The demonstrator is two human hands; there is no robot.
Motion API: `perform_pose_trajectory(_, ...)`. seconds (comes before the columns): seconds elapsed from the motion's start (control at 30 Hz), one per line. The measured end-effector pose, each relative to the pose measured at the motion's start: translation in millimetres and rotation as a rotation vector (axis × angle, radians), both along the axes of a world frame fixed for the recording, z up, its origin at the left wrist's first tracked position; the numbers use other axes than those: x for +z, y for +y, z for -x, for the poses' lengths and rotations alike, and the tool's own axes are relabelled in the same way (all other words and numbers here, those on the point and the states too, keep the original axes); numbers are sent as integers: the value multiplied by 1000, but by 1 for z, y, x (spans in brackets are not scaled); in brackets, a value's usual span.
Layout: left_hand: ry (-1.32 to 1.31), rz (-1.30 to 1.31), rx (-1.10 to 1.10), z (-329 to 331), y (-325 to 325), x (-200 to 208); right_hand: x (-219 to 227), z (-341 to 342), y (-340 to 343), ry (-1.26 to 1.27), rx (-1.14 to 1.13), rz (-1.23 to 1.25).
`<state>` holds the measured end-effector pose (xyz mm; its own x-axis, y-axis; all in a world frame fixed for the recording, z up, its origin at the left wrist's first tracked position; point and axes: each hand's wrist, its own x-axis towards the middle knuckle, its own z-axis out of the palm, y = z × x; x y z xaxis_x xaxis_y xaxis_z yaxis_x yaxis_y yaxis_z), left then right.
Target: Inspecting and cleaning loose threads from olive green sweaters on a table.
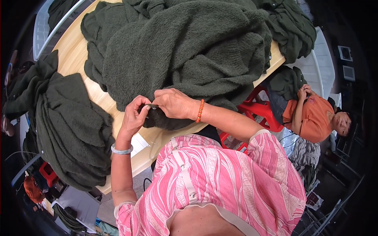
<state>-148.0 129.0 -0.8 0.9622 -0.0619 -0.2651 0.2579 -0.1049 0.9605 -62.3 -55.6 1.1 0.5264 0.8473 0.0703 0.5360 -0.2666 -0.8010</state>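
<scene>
A big heap of dark green knitted garment (149,51) lies in front of me on the wooden table (96,92). Its near edge is pinched between my left hand (135,115) and my right hand (173,104). Between the fingertips sits a small, pale, shiny spot, perhaps a button; its details are too small to tell. Both hands are closed and almost touch each other. Below them, a dark fold (167,121) of the knit hangs at the table's near edge.
More green knitwear (73,129) drapes over the table's left end, and another pile (293,29) is at the far right. White paper (138,144) lies by my left wrist. Red stools (262,108) stand at right. A person in orange (315,120) handles green knitwear there.
</scene>
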Motion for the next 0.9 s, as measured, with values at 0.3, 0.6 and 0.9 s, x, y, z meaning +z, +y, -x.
perform_pose_trajectory(0.3, -204, -525, 358, 27, -27, -5, -12, -2, -6, 248, 32, 10)
perform_pose_trajectory(0.6, 6, 36, 672, 58, -58, 14, 2, 5, -2, 856, -46, -3)
perform_pose_trajectory(0.9, -10, 156, 762, 61, -66, 10, 5, 18, -3, 378, -71, -105)
